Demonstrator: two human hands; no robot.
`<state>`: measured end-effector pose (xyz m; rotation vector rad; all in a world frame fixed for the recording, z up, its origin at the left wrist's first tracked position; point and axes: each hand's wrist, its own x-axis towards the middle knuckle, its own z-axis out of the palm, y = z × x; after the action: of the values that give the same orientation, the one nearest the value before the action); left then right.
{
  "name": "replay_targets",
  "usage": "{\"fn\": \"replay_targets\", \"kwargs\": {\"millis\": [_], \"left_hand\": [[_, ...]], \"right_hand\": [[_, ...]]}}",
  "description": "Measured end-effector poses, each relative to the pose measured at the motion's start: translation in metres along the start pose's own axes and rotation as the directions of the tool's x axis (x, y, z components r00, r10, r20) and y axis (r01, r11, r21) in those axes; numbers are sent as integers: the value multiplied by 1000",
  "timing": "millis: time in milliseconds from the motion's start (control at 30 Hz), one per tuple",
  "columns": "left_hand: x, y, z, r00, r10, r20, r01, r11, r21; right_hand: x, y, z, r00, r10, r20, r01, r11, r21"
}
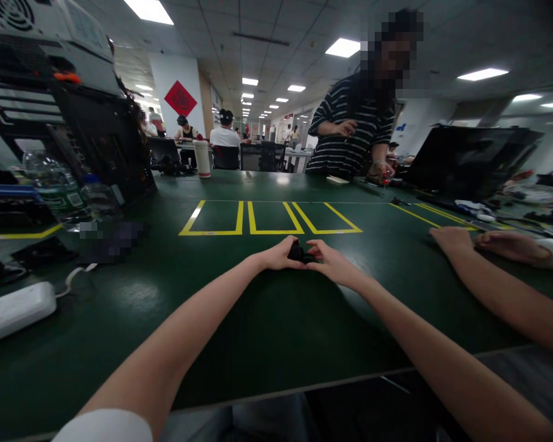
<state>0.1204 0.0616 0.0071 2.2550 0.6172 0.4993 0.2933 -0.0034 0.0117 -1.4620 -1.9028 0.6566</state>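
Note:
Both of my arms reach out over the dark green table, and the hands meet just in front of the yellow tape frames. Between them is a small black object, too small and dark for me to make out its kind. My left hand has its thumb and fingers closed round the object's left part. From the other side, my right hand pinches the object's right end between thumb and fingertips. Part of the object is hidden behind the fingers.
Yellow tape rectangles mark the table. At left are a white power strip, water bottles and stacked computer gear. A neighbour's forearms rest at right, near a black monitor. A person in a striped shirt stands opposite.

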Motion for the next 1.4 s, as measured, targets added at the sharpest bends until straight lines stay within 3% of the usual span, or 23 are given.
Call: {"fn": "replay_targets", "kwargs": {"millis": [100, 200, 367, 433, 500, 633, 767, 867, 967, 1067, 1300, 1400], "left_hand": [[-47, 12, -4, 999, 29, 23, -29, 999, -22], [-118, 27, -10, 1000, -14, -17, 14, 1000, -26], [-238, 46, -21, 961, -255, -111, 257, 966, 7], [-267, 48, -25, 935, -307, -176, 317, 948, 34], [-281, 48, -26, 918, -320, -232, 342, 938, 61], [-280, 48, -23, 909, -297, -293, 333, 939, 81], [-270, 48, -20, 894, -292, -339, 323, 945, 38], [-263, 45, -21, 894, -297, -336, 316, 949, 3], [-250, 39, -24, 912, -273, -307, 288, 958, 3], [-228, 30, -27, 934, -217, -285, 235, 972, 30], [-149, 6, -29, 961, -131, -244, 132, 991, -10], [-127, 2, -28, 964, -111, -241, 115, 993, 2]], "right_hand": [[-14, -30, 24, 1000, 7, 1, -7, 975, 222], [-34, -72, 67, 998, -43, 41, 29, 954, 298], [-65, -141, 140, 955, -274, 117, 250, 950, 187], [-70, -160, 158, 931, -341, 132, 317, 933, 171], [-71, -172, 167, 929, -352, 120, 330, 929, 167], [-69, -177, 168, 948, -303, 94, 276, 935, 222], [-65, -172, 168, 968, -198, 152, 121, 904, 411], [-58, -165, 168, 969, -128, 211, 1, 857, 516], [-48, -154, 160, 954, -135, 269, -30, 848, 529], [-36, -140, 145, 946, -161, 282, -8, 857, 515], [-7, -102, 102, 976, -57, 212, -35, 911, 411], [1, -87, 91, 987, -22, 159, -45, 914, 403]]}}
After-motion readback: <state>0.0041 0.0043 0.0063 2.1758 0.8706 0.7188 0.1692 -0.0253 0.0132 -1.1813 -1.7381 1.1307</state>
